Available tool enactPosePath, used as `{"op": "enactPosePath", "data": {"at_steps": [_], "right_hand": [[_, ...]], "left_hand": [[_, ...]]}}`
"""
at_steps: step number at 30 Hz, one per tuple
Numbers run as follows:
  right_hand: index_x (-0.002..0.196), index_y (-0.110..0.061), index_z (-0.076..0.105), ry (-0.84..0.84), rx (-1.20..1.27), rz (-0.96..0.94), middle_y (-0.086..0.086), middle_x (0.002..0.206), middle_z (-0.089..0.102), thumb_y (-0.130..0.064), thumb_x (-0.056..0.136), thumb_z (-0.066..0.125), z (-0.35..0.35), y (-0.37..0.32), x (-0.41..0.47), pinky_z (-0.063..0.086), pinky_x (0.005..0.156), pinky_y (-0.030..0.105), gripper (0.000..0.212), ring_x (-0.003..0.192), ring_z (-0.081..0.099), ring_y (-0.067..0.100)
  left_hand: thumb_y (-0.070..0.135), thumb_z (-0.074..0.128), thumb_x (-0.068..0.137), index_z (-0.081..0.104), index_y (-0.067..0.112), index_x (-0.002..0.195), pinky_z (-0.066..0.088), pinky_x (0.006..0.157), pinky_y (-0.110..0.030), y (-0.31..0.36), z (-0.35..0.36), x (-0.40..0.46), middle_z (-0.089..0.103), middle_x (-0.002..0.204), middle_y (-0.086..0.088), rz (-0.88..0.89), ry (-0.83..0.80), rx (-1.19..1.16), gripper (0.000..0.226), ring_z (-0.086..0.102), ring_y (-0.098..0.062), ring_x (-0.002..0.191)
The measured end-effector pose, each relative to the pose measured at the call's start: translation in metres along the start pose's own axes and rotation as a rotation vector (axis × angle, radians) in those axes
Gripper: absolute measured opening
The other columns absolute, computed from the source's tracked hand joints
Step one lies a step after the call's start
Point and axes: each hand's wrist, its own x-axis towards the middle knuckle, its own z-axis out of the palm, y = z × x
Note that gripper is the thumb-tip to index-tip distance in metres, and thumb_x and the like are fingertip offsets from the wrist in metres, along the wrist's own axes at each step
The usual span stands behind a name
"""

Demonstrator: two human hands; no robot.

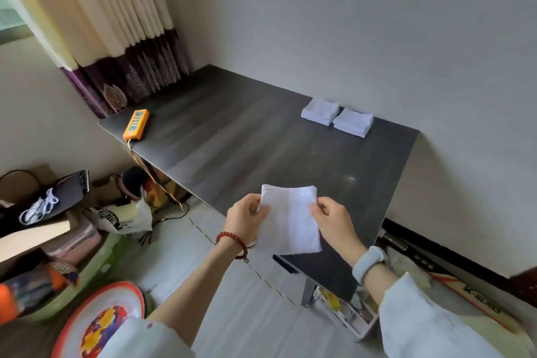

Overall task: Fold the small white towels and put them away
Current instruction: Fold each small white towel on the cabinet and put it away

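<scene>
A soft, rectangular white towel (289,219) is held above the dark table's (232,136) near edge, pinched by the left hand (247,219) and right hand (334,222); two folded stacks (337,120) are seen at the far right corner.

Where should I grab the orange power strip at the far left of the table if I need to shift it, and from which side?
Grip the orange power strip across its two long edges near the middle, coming straight down from above. It lies flat on the dark table with its cord trailing off the near end over the edge, so a mid-body pinch avoids the cord. Both hands are currently busy holding the white towel.
</scene>
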Motion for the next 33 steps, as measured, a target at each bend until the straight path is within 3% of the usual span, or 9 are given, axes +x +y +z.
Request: {"op": "enactPosePath", "data": {"at_steps": [2,4,10,13,16,19,23,28,33], "right_hand": [[0.086,-0.003,0.056,-0.001,0.011,0.078,0.004,0.071,0.053,-0.028,0.09,0.049,-0.002,0.0,0.045,0.041,0.059,0.032,0.026,0.065,0.048,0.017],[0.092,0.002,0.056,-0.024,0.048,0.166,0.009,0.077,0.055,-0.023,0.09,0.047,-0.004,0.003,0.09,0.043,0.061,0.033,0.027,0.069,0.051,0.02],[0.098,0.012,0.053,-0.028,0.081,0.287,0.013,0.079,0.054,-0.011,0.088,0.046,-0.022,0.016,0.219,0.041,0.056,0.026,0.027,0.067,0.051,0.019],[0.093,0.004,0.058,0.083,0.07,0.311,0.018,0.089,0.061,-0.014,0.09,0.048,-0.034,0.02,0.267,0.049,0.066,0.034,0.021,0.076,0.058,0.024],[0.09,-0.014,0.057,0.221,0.04,0.316,0.001,0.088,0.06,-0.02,0.093,0.049,-0.054,0.024,0.311,0.052,0.078,0.033,0.011,0.08,0.058,0.014],[0.099,-0.015,0.059,0.34,0.041,0.318,-0.003,0.093,0.059,-0.02,0.094,0.048,-0.077,0.031,0.355,0.05,0.083,0.033,0.014,0.089,0.058,0.016],[0.111,-0.012,0.056,0.463,-0.043,0.325,-0.003,0.1,0.055,-0.024,0.095,0.045,-0.103,0.043,0.409,0.046,0.079,0.026,0.022,0.092,0.054,0.015],[0.114,-0.011,0.054,0.576,-0.15,0.362,0.008,0.108,0.061,-0.023,0.096,0.043,-0.127,0.073,0.473,0.046,0.074,0.029,0.025,0.096,0.058,0.023],[0.115,-0.012,0.054,0.605,-0.199,0.406,0.008,0.109,0.062,-0.022,0.096,0.042,-0.135,0.102,0.508,0.048,0.074,0.031,0.025,0.095,0.059,0.023]], "left_hand": [[0.018,0.06,0.086,0.06,0.022,0.089,0.054,0.076,-0.035,0.004,0.01,0.051,0.063,0.086,0.004,-0.061,-0.079,-0.093,0.006,0.061,-0.018,0.085],[0.017,0.06,0.085,0.061,0.02,0.092,0.056,0.077,-0.04,0.009,0.022,0.102,0.065,0.091,-0.001,-0.125,-0.161,-0.173,0.008,0.063,-0.019,0.087],[0.005,0.055,0.087,0.06,0.009,0.104,0.056,0.07,-0.028,0.031,0.065,0.24,0.065,0.089,-0.001,-0.245,-0.457,-0.312,0.019,0.064,-0.015,0.08],[0.006,0.055,0.087,0.06,0.008,0.106,0.056,0.074,-0.032,0.048,0.088,0.297,0.065,0.095,-0.004,-0.203,-0.467,-0.249,0.019,0.064,-0.018,0.085],[0.011,0.057,0.088,0.061,0.009,0.104,0.055,0.08,-0.037,0.071,0.113,0.348,0.065,0.098,-0.006,-0.144,-0.456,-0.224,0.017,0.064,-0.022,0.091],[0.015,0.057,0.088,0.061,0.011,0.101,0.055,0.082,-0.04,0.093,0.144,0.399,0.066,0.1,-0.007,-0.106,-0.476,-0.208,0.014,0.064,-0.024,0.094],[0.022,0.06,0.087,0.061,0.013,0.1,0.054,0.084,-0.044,0.117,0.19,0.464,0.066,0.103,-0.009,-0.047,-0.53,-0.175,0.017,0.063,-0.027,0.095],[0.024,0.061,0.085,0.061,0.016,0.097,0.053,0.084,-0.045,0.131,0.247,0.534,0.065,0.099,-0.008,0.052,-0.561,-0.154,0.015,0.062,-0.027,0.094],[0.023,0.059,0.086,0.063,0.012,0.104,0.052,0.086,-0.043,0.126,0.29,0.566,0.064,0.097,-0.005,0.086,-0.586,-0.094,0.021,0.06,-0.026,0.095]]}}
